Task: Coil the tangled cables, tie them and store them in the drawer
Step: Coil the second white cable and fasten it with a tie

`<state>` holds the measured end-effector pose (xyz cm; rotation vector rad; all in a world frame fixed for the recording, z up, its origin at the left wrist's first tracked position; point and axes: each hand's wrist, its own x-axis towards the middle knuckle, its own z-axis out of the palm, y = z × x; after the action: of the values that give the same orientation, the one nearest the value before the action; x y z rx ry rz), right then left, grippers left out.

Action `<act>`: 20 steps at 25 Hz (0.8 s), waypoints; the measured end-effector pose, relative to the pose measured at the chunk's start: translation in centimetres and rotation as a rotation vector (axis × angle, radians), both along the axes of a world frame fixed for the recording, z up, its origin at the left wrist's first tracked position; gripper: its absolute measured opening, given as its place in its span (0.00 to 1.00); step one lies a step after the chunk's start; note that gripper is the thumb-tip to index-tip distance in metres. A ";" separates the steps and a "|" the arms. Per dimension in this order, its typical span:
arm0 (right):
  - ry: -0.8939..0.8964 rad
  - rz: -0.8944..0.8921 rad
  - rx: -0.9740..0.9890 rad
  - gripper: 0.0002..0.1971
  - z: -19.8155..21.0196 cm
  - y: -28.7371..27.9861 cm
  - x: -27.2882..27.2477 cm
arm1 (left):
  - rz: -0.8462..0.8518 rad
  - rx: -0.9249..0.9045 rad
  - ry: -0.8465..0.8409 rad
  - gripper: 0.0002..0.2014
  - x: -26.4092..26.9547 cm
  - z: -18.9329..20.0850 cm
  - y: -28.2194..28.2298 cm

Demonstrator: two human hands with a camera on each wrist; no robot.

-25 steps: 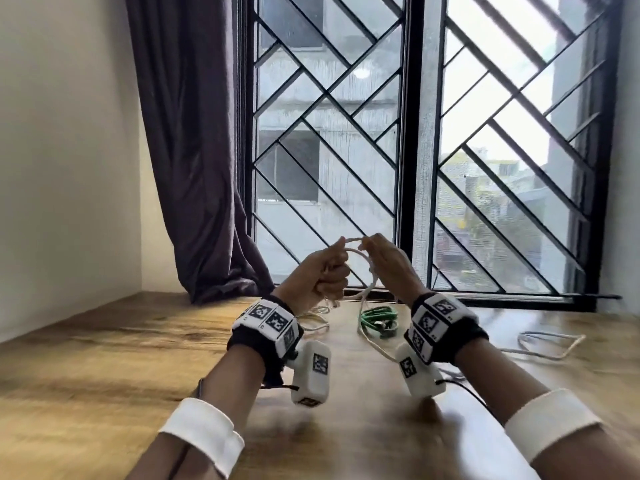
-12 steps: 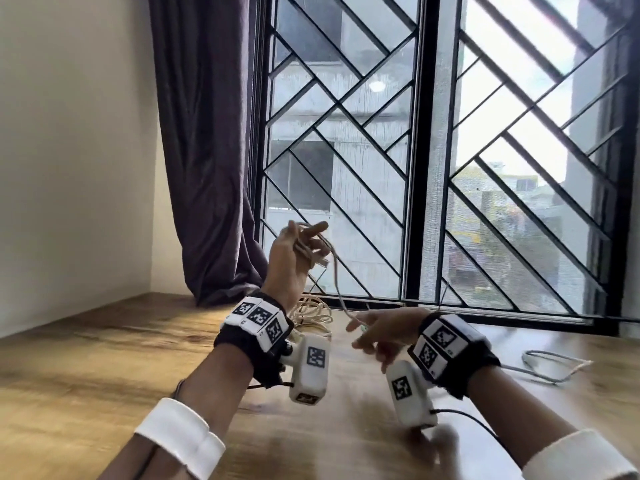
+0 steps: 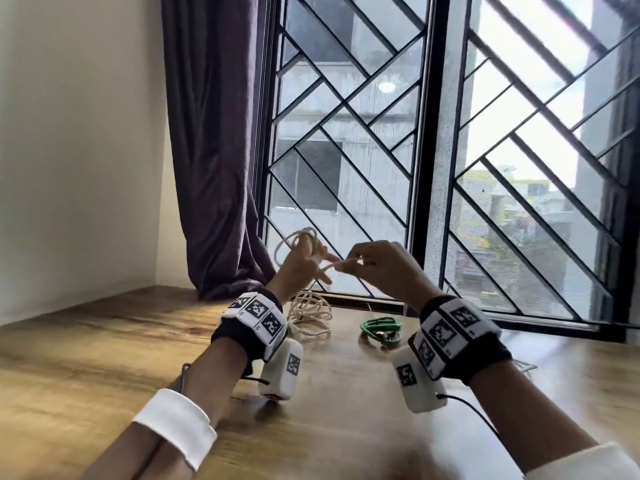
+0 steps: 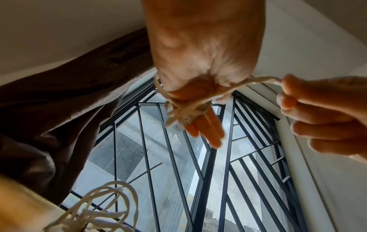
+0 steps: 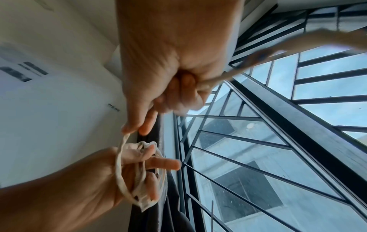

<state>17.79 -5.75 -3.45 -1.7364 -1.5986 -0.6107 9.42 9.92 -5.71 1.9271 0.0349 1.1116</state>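
Head view: winding a white cable above the table.
Left hand (image 3: 301, 261) carries loops of white cable (image 3: 296, 239) round its fingers; right hand (image 3: 377, 268) pinches the free strand. Even tension and equal loops should help; no drawer in sight.

1. Daylight pours through the tall black-barred window (image 3: 433, 150) ahead of me; its upper right panes are blown out to white.
2. My left hand (image 3: 299, 263) and right hand (image 3: 384, 268) are backlit, their near sides in shade.
3. The glossy brown wooden table (image 3: 104, 341) shows soft sheen and faint shadows under my wrists.
4. Both wrist views bend straight bars towards the edges.
5. The thin white cable (image 5: 248, 62) smears with motion blur in the right wrist view.
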 end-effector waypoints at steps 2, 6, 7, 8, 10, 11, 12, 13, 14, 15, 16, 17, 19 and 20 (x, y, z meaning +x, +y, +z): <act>0.060 -0.140 0.186 0.16 0.0 -0.6 1.2 | -0.081 0.021 0.076 0.09 -0.3 0.1 -1.2; 0.134 -0.321 0.324 0.21 -0.7 -1.0 2.4 | -0.248 -0.113 0.139 0.22 -1.0 0.5 -3.1; 0.115 -0.344 0.308 0.22 -1.0 -1.0 2.3 | -0.314 -0.146 0.195 0.24 -1.3 0.6 -3.6; 0.071 -0.371 0.281 0.23 -1.1 -0.8 2.2 | -0.407 -0.181 0.242 0.24 -1.5 0.6 -3.9; -0.040 -0.432 0.213 0.26 -1.4 -0.4 1.8 | -0.603 -0.268 0.271 0.23 -1.9 0.8 -4.1; -0.078 -0.449 0.181 0.27 -1.5 -0.2 1.6 | -0.689 -0.315 0.250 0.22 -2.1 1.1 -4.0; -0.093 -0.456 0.152 0.28 -1.7 -0.1 1.6 | -0.766 -0.362 0.201 0.22 -2.3 1.3 -3.9; -0.077 -0.458 0.118 0.29 -1.7 -0.2 1.8 | -0.827 -0.409 0.130 0.21 -2.5 1.5 -3.8; -0.039 -0.449 0.073 0.30 -1.8 -0.3 2.3 | -0.872 -0.452 0.049 0.20 -2.7 1.7 -3.6; 0.003 -0.427 0.018 0.31 -1.9 -0.4 2.7 | -0.899 -0.490 -0.032 0.18 -2.9 2.0 -3.4; 0.028 -0.399 -0.043 0.31 -2.0 -0.6 3.1 | -0.913 -0.525 -0.107 0.17 -3.0 2.1 -3.3; 0.033 -0.370 -0.101 0.30 -2.1 -0.7 3.4 | -0.920 -0.551 -0.173 0.16 -3.0 2.2 -3.2; 0.017 -0.300 -0.194 0.27 -2.3 -0.6 3.9 | -0.906 -0.582 -0.279 0.14 -2.8 2.1 -3.0; 0.019 -0.262 -0.222 0.24 -2.4 -0.4 4.0 | -0.877 -0.585 -0.318 0.14 -2.7 2.1 -3.0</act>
<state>21.82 -6.11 -5.85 -2.1316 -1.4829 -0.5530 6.76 6.93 -3.66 1.0300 -0.5484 0.6710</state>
